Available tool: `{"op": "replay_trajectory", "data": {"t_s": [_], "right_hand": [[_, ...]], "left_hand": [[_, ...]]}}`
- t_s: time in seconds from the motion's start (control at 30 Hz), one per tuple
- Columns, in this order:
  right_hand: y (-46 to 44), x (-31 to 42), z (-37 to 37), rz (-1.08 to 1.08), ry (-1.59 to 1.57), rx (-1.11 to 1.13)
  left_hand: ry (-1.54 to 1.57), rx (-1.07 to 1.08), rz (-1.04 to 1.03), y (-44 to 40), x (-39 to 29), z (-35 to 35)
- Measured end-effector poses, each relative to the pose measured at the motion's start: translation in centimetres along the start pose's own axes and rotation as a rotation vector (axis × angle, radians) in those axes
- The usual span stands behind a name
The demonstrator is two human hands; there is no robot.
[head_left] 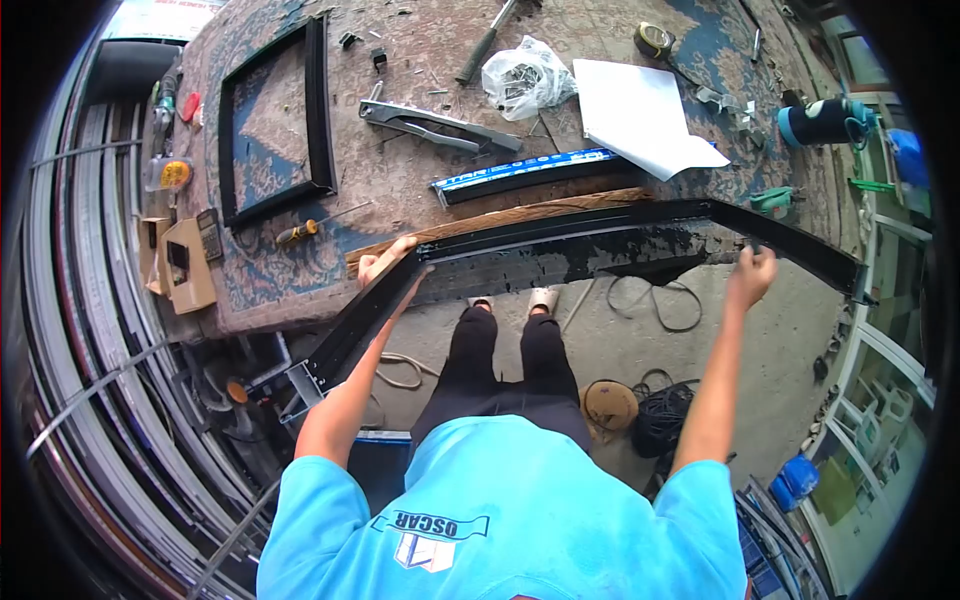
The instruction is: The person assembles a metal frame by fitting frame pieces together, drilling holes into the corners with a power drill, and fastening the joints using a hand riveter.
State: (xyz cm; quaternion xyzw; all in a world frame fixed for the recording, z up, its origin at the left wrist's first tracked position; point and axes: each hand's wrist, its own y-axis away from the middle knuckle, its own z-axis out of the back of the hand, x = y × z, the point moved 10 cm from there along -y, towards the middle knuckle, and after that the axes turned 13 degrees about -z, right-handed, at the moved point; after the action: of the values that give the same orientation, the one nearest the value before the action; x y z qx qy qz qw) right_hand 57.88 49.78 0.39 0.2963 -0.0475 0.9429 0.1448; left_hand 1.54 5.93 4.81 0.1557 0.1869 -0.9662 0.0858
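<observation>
A three-sided black metal frame (pixel 560 232) stretches along the table's near edge, its two side bars angling back toward me. My left hand (pixel 388 262) is closed around the frame near its left corner, fingers over the far side. Close to the right bar, my right hand (pixel 752 277) is a closed fist with a short dark piece (pixel 755 243) sticking up from it; its kind I cannot make out. Under the frame's long bar lies a wooden strip (pixel 500 213). A finished-looking black rectangular frame (pixel 318 110) rests at the table's far left.
On the carpeted table (pixel 420 40) are a riveter-like hand tool (pixel 435 125), a bag of small metal parts (pixel 528 78), white paper (pixel 635 110), a blue-labelled box (pixel 530 175), a screwdriver (pixel 298 232) and a tape measure (pixel 654 40). Long metal profiles (pixel 90 300) are stacked at left.
</observation>
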Motion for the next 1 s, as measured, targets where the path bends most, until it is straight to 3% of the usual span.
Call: {"op": "replay_trajectory", "data": {"t_s": [0.03, 0.13, 0.17, 0.3, 0.5, 1.0], "right_hand": [[6.7, 4.8, 2.2, 0.117, -0.238, -0.073], [22.7, 18.2, -0.3, 0.756, -0.050, 0.406], [26.4, 21.5, -1.3, 0.961, 0.059, 0.417], [29.2, 24.8, -9.1, 1.144, 0.257, 0.481], [29.2, 25.8, -12.0, 1.269, 0.401, 0.536], [28.7, 25.9, -11.6, 1.190, 0.306, 0.529]], "left_hand": [[-0.060, 0.036, -0.052, 0.1, -0.4, 0.0], [-0.042, 0.039, -0.073, 0.0, -0.6, -0.5], [0.004, 0.026, -0.044, 0.3, -0.2, -0.3], [0.043, 0.038, -0.016, 1.0, 0.8, -0.9], [0.006, -0.082, -0.089, -0.4, 0.4, 0.5], [0.210, 0.049, -0.092, -1.0, 1.1, -1.2]]}}
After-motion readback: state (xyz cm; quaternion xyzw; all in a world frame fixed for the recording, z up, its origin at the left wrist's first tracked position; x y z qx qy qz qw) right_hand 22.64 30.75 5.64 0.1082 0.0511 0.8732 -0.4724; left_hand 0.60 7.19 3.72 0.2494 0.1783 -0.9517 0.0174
